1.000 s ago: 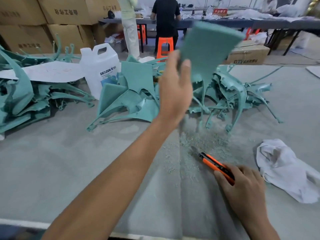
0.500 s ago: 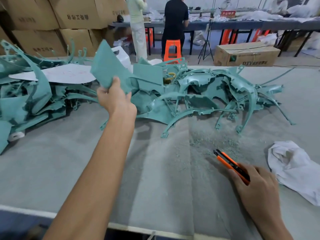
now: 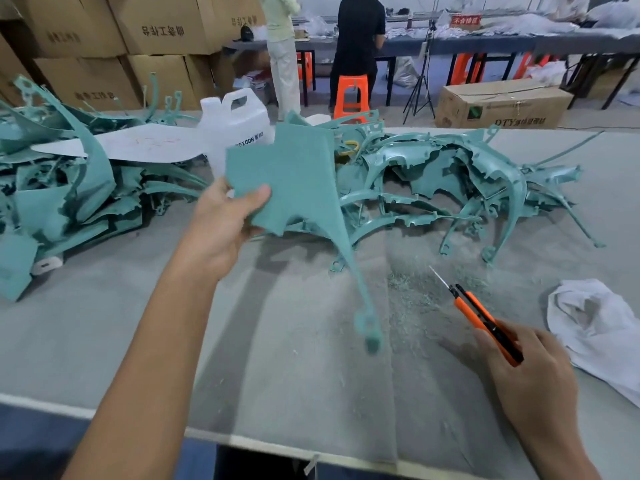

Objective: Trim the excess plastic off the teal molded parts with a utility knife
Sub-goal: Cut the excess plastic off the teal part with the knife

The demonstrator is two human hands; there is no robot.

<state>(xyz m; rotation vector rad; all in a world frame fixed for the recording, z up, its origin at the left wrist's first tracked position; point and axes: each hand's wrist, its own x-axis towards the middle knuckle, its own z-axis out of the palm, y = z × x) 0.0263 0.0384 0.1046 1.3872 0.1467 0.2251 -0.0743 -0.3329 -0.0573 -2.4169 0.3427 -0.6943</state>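
Note:
My left hand (image 3: 221, 223) pinches a flat teal molded part (image 3: 294, 178) by its lower left corner, thumb on top, and holds it above the table. A long thin strip of the part hangs down to a small ring end, blurred. My right hand (image 3: 526, 372) grips an orange utility knife (image 3: 481, 317) at the lower right, blade out and pointing up-left over the table. Teal shavings (image 3: 415, 292) lie on the grey table (image 3: 138, 323) between the part and the knife.
Heaps of teal parts lie at the left (image 3: 55, 195) and centre-right (image 3: 467, 181). A white jug (image 3: 235, 123) stands behind the held part. A white cloth (image 3: 602, 327) lies at the right. Cardboard boxes (image 3: 162, 26), orange stools and two standing people are beyond the table.
My left hand brought a teal part down from the left pile toward the table's middle, now with its long strip hanging. The right hand keeps the knife in about the same place.

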